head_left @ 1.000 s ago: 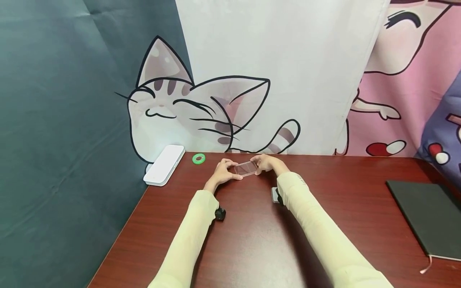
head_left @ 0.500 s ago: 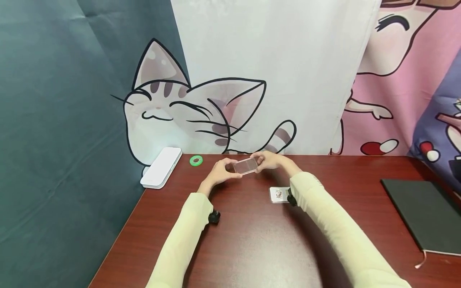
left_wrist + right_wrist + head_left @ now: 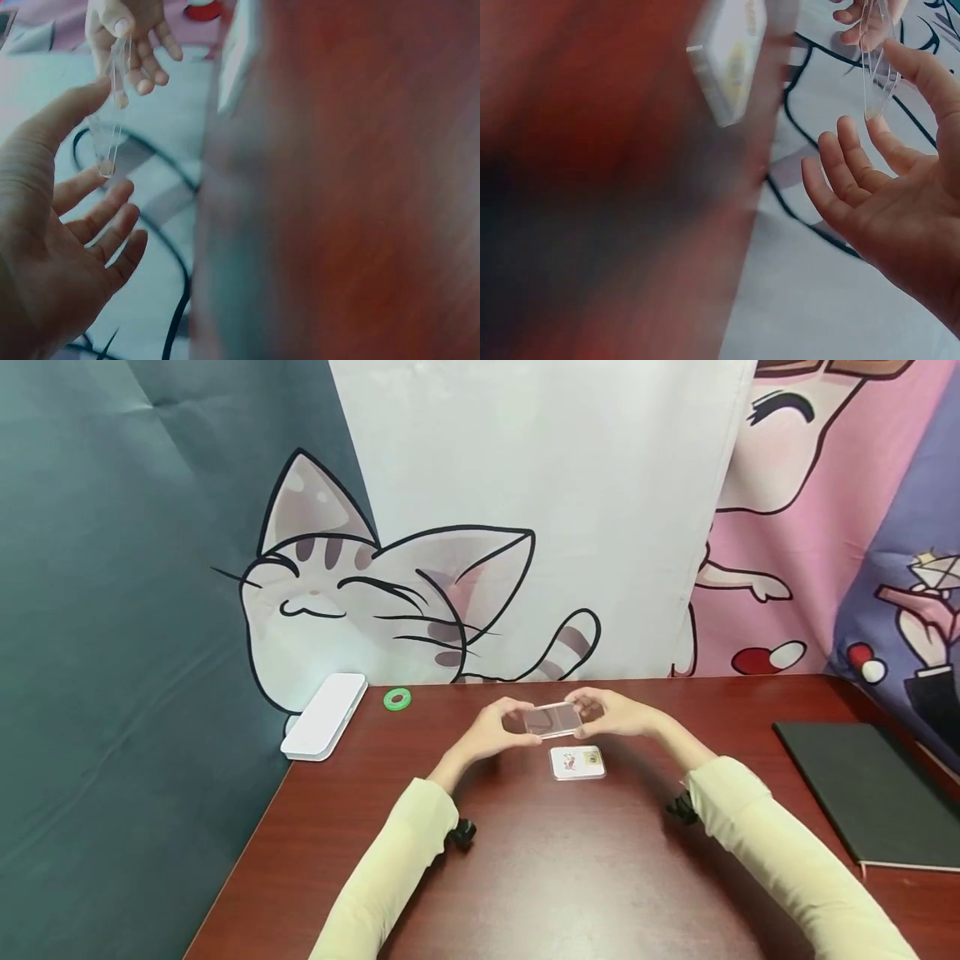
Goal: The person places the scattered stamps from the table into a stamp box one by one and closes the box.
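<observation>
A clear, thin rectangular plastic cover (image 3: 552,720) is held up above the table by both hands. My left hand (image 3: 495,729) pinches its left end between thumb and index finger. Its right end is pinched by my right hand (image 3: 622,717) in the same way, the other fingers spread loosely. In both wrist views the cover (image 3: 114,131) shows edge-on, as two thin transparent layers that look slightly apart. Just in front of it, flat on the table, lies a small clear-edged rectangular case (image 3: 576,763) with a white insert, a red figure and a yellowish patch.
A white box (image 3: 324,718) lies at the table's back left corner, beside a green ring (image 3: 397,699). To the right is a black notebook (image 3: 870,785). A printed cloth backdrop (image 3: 637,527) rises along the back edge of the brown table (image 3: 585,877).
Both hands have carried the clear cover to the right and slightly nearer, behind the small case. The right sleeve has moved off that case, which is now fully visible. The head view has turned slightly right.
</observation>
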A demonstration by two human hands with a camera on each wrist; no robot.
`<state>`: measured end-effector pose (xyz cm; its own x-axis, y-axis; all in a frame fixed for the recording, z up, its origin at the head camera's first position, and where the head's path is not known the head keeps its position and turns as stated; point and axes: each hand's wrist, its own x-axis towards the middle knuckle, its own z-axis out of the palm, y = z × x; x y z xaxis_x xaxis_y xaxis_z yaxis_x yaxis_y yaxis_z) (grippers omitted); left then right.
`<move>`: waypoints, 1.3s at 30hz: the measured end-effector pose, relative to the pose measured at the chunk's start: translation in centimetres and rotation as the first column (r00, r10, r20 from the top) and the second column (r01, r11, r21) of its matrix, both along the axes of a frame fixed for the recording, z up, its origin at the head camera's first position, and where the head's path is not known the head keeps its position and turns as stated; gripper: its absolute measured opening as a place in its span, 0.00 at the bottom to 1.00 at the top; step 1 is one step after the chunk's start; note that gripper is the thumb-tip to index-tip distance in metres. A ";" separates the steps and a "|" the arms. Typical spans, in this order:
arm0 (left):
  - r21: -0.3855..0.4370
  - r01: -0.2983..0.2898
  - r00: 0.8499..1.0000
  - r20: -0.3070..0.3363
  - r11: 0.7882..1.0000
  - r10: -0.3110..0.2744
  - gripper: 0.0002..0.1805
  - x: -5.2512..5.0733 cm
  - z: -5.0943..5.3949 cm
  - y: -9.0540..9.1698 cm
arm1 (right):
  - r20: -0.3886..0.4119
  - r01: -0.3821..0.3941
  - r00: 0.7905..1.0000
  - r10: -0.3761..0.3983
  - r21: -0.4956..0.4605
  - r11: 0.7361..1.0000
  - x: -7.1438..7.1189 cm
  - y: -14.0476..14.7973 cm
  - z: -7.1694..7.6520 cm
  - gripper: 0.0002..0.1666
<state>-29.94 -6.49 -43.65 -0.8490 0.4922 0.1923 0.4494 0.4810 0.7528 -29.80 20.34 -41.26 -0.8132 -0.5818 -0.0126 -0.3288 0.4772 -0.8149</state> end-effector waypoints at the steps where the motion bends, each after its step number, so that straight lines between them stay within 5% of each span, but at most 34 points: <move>1: -0.016 0.010 1.000 -0.006 1.000 -0.010 0.32 0.3 -0.2 0.4 | -0.006 -0.002 1.000 0.002 0.000 1.000 0.4 0.4 -0.3 0.33; 8: -0.139 0.076 0.996 -0.028 0.987 -0.081 0.33 1.6 -1.4 2.5 | -0.004 0.022 1.000 -0.022 0.002 1.000 2.3 2.5 -2.4 0.31; 16: -0.273 0.082 0.996 -0.019 0.958 -0.090 0.33 2.0 -1.7 3.0 | 0.008 0.001 1.000 -0.002 0.018 1.000 2.9 2.3 -3.6 0.32; 30: -0.239 0.087 0.995 -0.022 0.967 -0.095 0.34 1.6 -2.2 2.8 | -0.039 0.066 0.997 -0.063 0.083 0.994 3.2 2.0 -3.6 0.33; 39: -0.206 0.074 0.997 0.019 0.976 -0.072 0.35 2.3 -3.6 3.2 | -0.052 0.096 0.994 -0.091 0.105 0.990 3.6 2.5 -5.3 0.32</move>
